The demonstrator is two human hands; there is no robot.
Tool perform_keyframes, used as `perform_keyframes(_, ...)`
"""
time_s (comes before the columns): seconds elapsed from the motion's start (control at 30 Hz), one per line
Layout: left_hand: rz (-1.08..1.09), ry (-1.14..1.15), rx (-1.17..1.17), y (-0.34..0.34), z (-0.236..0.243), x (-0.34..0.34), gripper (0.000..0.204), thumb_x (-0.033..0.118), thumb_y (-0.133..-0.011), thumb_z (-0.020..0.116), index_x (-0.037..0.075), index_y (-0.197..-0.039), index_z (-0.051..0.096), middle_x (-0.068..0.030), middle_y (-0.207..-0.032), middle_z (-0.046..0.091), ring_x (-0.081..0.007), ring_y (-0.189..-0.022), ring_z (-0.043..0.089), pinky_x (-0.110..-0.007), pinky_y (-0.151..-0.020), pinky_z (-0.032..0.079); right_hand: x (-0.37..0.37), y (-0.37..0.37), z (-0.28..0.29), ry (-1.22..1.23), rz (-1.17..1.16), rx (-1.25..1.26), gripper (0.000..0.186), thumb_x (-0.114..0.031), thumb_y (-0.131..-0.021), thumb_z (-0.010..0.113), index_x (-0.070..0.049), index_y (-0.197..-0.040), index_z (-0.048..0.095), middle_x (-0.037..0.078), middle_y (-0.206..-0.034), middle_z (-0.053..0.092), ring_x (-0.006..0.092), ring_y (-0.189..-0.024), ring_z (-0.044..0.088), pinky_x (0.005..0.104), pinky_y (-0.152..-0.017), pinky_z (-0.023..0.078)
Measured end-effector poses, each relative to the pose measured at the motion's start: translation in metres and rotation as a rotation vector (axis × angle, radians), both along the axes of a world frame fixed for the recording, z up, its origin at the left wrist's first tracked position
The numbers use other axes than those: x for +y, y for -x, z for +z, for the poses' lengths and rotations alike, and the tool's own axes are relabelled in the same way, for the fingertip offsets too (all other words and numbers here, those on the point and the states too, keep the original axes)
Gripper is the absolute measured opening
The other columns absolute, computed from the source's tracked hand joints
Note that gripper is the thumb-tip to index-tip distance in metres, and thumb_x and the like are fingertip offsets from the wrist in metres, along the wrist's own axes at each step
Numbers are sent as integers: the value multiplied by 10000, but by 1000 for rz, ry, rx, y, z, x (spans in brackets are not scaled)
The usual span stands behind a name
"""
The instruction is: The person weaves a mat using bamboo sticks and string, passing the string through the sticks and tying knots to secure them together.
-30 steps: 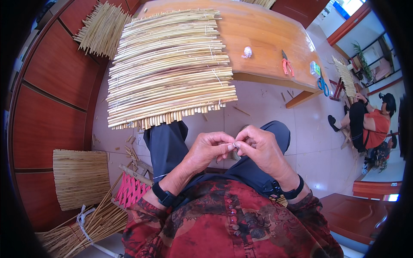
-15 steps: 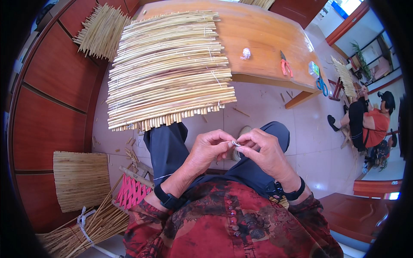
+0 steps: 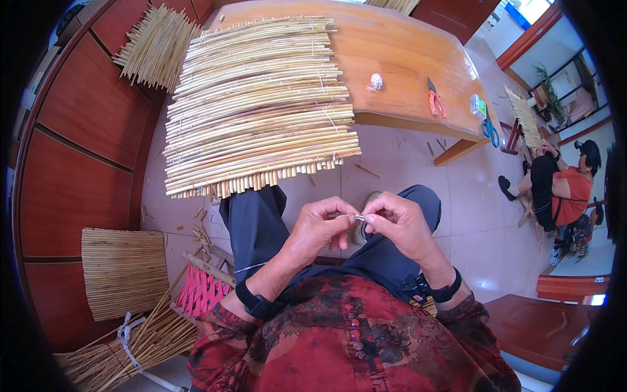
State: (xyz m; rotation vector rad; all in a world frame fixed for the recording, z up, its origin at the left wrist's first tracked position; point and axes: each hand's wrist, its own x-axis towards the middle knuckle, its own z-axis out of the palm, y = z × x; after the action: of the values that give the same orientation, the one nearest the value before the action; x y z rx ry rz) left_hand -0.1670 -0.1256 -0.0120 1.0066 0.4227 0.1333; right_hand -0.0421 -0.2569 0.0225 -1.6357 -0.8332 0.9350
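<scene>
Above my lap, my left hand (image 3: 317, 228) and my right hand (image 3: 400, 225) meet, fingertips pinched. Between them is a small silvery piece (image 3: 360, 217), mostly covered by the fingers, its kind too small to make out. In front of my hands, a mat of thin pale sticks (image 3: 261, 108) tied with white thread lies on the wooden table (image 3: 398, 49). Its near edge juts out over my knee. Neither hand touches the mat.
On the table are a white thread ball (image 3: 375, 81), red-handled pliers (image 3: 436, 103), a small green-and-white box (image 3: 477, 104) and blue scissors (image 3: 489, 132). At left are a stick mat (image 3: 124, 274), a pink-strapped stool (image 3: 202, 291) and a tied bundle (image 3: 150, 346). Another person (image 3: 571, 186) sits far right.
My right fingers have drawn in closer around the small silvery piece, and it has turned slightly between my fingertips. The mat and tools lie as before.
</scene>
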Motion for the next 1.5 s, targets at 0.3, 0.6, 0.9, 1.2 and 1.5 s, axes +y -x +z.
perform_keyframes(0.3,-1,96,-43,-1,1,-3,64,48,-852,534,-8,-860,564,-78,-736,586,-179,-585,630,-257,-470,522,-5,-3,-17,-153,1,287,97,-84,-859,552,2,-905,557,30,-870,545,64,-665,519,189,-605,436)
perform_keyframes(0.6,-36,56,-136,-2,1,-4,64,43,-858,517,-14,-855,545,-127,-858,595,-216,-776,639,-319,-692,547,-5,-3,-24,-229,-94,537,122,-130,-866,560,-10,-890,555,24,-761,562,67,-628,517,201,-567,436)
perform_keyframes(0.9,17,197,-112,-3,-2,-1,186,133,-896,501,-25,-983,548,-141,-921,598,-201,-747,627,-314,-680,519,-2,-9,-22,-173,-118,539,125,-132,-865,561,-8,-882,558,26,-752,568,60,-567,509,191,-507,434)
perform_keyframes(1.2,-9,53,-54,-3,-8,4,145,107,-850,587,-14,-929,598,-92,-843,621,-153,-639,604,-254,-584,498,4,-10,-18,-109,-49,408,154,-154,-869,553,0,-870,567,23,-730,556,52,-557,504,186,-507,430)
perform_keyframes(1.5,63,-11,-42,-5,-9,10,139,98,-838,600,-11,-923,610,-90,-826,627,-133,-582,581,-228,-528,478,15,-13,-21,-89,-55,508,158,-157,-867,559,0,-882,561,16,-736,551,41,-553,493,180,-503,427)
